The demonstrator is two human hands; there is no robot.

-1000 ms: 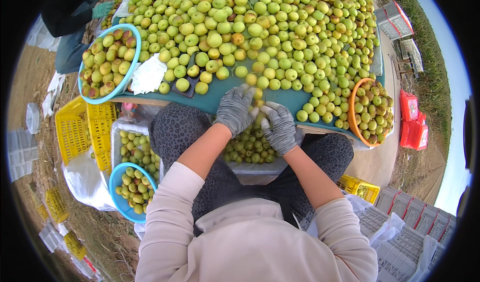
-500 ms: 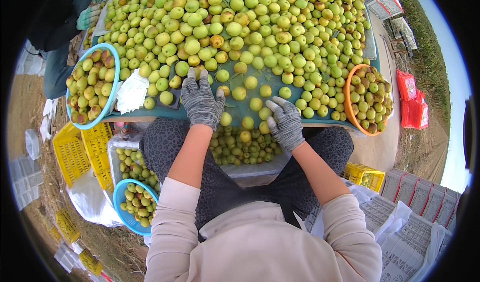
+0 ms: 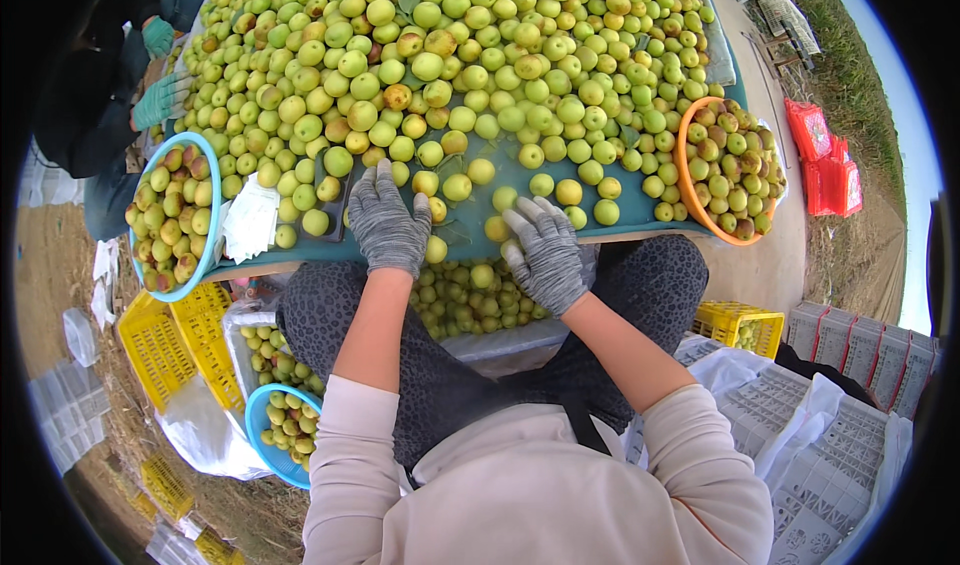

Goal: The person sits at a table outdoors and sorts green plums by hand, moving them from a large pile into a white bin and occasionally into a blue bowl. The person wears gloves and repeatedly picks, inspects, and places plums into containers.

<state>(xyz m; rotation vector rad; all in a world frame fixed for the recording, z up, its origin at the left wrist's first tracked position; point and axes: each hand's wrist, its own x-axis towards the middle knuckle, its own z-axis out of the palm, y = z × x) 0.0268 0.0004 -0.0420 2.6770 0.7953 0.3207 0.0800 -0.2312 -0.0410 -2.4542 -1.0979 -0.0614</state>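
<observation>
A large heap of round yellow-green fruits (image 3: 440, 65), some with brown patches, covers the blue-green table (image 3: 600, 227); they look like jujubes. My left hand (image 3: 388, 227), in a grey knit glove, lies at the near edge with fingers stretched forward beside a few loose fruits. My right hand (image 3: 545, 250), in a matching glove, reaches over the edge with fingers apart. Its fingertips are at a loose fruit (image 3: 497, 228); whether they press on it I cannot tell. Between my knees, below the edge, a lined container (image 3: 490, 348) holds many more fruits.
A blue-rimmed basket (image 3: 214, 190) of browner fruits stands left, an orange one (image 3: 686, 170) right. White papers (image 3: 250, 223) lie near the left basket. Below are another blue basket (image 3: 262, 443) and yellow crates (image 3: 160, 350). Another person's green-gloved hand (image 3: 160, 102) is at the far left.
My right hand has moved left and inward along the table edge. Several loose fruits near the edge between my hands have shifted or gone. The whole view has tilted slightly.
</observation>
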